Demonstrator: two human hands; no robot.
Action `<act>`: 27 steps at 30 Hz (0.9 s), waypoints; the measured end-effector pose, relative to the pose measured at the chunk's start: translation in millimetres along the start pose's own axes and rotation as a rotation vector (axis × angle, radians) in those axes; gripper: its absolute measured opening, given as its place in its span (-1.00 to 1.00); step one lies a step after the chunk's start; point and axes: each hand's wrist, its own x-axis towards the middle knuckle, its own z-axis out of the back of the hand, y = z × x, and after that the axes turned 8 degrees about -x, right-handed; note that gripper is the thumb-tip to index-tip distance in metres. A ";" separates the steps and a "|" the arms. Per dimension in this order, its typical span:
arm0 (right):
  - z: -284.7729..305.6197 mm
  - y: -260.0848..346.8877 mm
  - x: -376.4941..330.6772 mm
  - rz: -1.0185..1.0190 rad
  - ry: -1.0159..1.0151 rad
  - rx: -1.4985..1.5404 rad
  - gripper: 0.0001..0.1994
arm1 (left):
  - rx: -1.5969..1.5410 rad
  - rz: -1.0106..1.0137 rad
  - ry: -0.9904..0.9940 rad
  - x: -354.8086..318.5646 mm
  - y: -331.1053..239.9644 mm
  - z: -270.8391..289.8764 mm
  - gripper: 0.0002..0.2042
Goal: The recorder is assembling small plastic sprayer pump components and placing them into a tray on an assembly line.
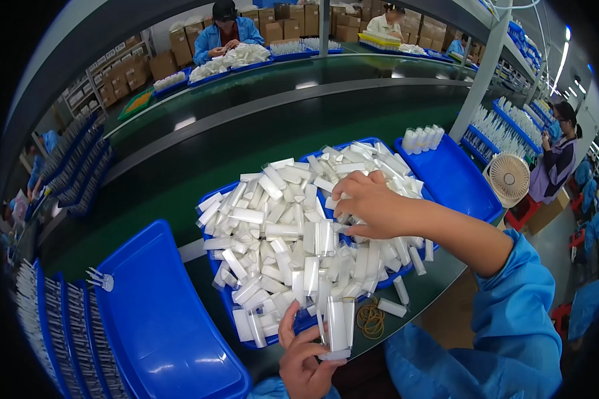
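My left hand [305,362] is closed around a small upright bunch of white plastic tubes with clear edges [339,324], at the near edge of a heaped pile. Over the pile's right part reaches my right hand [373,207], its fingers bent and apart, nothing visible between them. The loose white tubes [273,229] fill two blue trays [241,324] that stand side by side. Just left of my right hand, a few tubes [319,238] stand together on the heap. What my right fingertips touch is partly hidden.
Yellow rubber bands [371,319] lie beside the left hand. A blue tray [163,319] sits at left with a small white pronged piece [100,279]; another blue tray [456,176] at right holds several upright tubes [424,139]. A fan [508,178] stands right. A co-worker [226,36] sits across the green conveyor [279,113].
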 end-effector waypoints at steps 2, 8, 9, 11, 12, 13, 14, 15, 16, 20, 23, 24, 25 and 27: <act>-7.3 -1.8 6.7 -0.002 0.019 0.065 -0.75 | -0.013 -0.011 -0.003 0.7 -0.4 -0.1 -0.83; -8.4 -2.0 14.1 0.082 -0.144 0.304 -0.73 | 0.139 -0.080 0.003 2.0 -5.3 7.4 -0.83; -7.5 -0.5 14.5 0.080 -0.200 0.381 -0.71 | 0.138 -0.049 -0.001 1.3 -8.3 6.3 -0.83; 0.1 9.6 6.2 -0.067 -0.146 0.859 -0.67 | 0.158 0.012 0.023 0.5 -12.2 2.6 -0.82; 6.8 18.2 3.2 -0.140 -0.113 1.099 -0.64 | 0.182 0.042 0.046 0.0 -13.5 0.1 -0.81; 11.4 24.5 0.2 -0.153 -0.114 1.203 -0.64 | 0.202 0.072 0.072 0.4 -13.8 -1.7 -0.80; 15.4 30.7 -2.3 -0.167 -0.116 1.308 -0.63 | 0.284 0.017 0.120 2.5 -12.5 -1.4 -0.80; 20.3 37.4 -6.0 -0.182 -0.120 1.410 -0.61 | 0.364 -0.040 0.171 5.8 -10.4 -0.5 -0.80; 25.2 46.3 -10.5 -0.221 -0.116 1.451 -0.69 | 0.444 -0.098 0.222 7.6 -8.3 -0.1 -0.79; 18.3 59.3 -18.4 -0.216 0.048 1.474 -0.77 | 0.482 -0.198 0.248 8.1 -5.0 -3.1 -0.82; 14.2 63.9 -22.8 -0.171 0.082 1.434 -0.79 | 0.487 -0.211 0.271 10.6 -8.1 -5.2 -0.84; 15.0 64.1 -22.1 -0.220 0.127 1.443 -0.78 | 0.490 -0.213 0.272 10.6 -9.2 -5.8 -0.84; 14.8 64.4 -22.1 -0.242 0.155 1.488 -0.78 | 0.492 -0.215 0.273 10.4 -9.9 -6.0 -0.85; 13.5 65.1 -21.7 -0.287 0.215 1.578 -0.79 | 0.492 -0.208 0.266 9.8 -11.0 -5.6 -0.86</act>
